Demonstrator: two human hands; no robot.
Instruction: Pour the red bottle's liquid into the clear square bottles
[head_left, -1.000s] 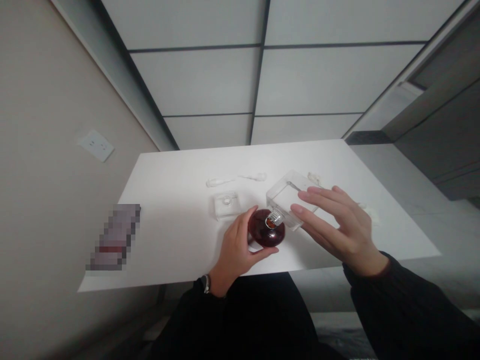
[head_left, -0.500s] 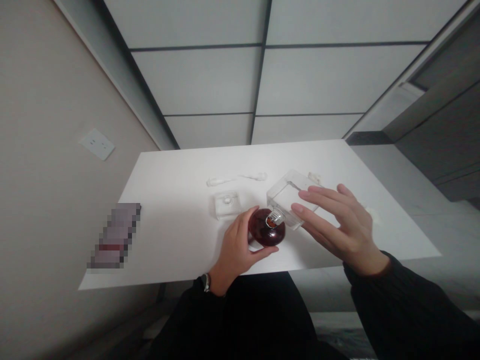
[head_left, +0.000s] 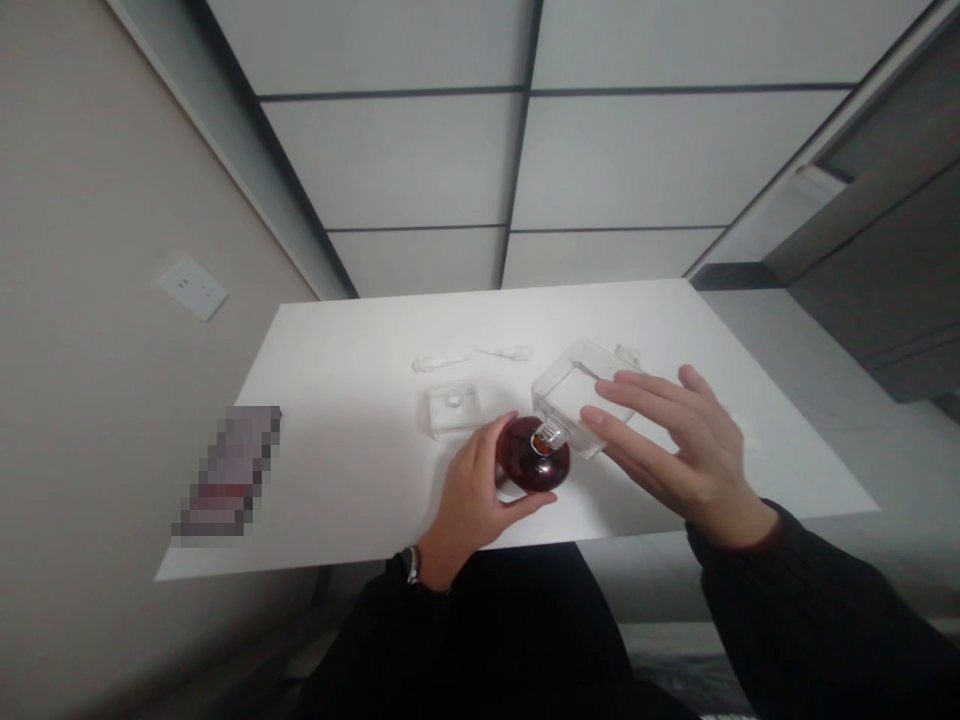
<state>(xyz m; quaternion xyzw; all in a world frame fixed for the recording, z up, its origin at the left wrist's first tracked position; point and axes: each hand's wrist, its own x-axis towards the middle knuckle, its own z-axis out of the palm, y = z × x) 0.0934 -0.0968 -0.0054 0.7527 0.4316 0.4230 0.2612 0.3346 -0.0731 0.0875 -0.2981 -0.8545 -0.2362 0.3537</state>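
Note:
My left hand (head_left: 469,500) is wrapped round a round dark red glass bottle (head_left: 529,462) with a silver neck (head_left: 550,436), held just above the white table (head_left: 337,480). My right hand (head_left: 675,450) hovers beside it with fingers stretched out and apart, the fingertips over a clear square plastic box (head_left: 574,395) that lies next to the bottle's neck. It holds nothing.
A small clear square cap (head_left: 454,408) lies left of the bottle. Two white cotton swabs (head_left: 472,357) lie farther back, with small white bits (head_left: 628,354) beyond the box. A blurred-out flat object (head_left: 229,470) sits at the table's left edge. A wall socket (head_left: 191,288) is on the left wall.
Almost nothing differs. My right hand has shifted very slightly; the bottle and my left hand stay in place.

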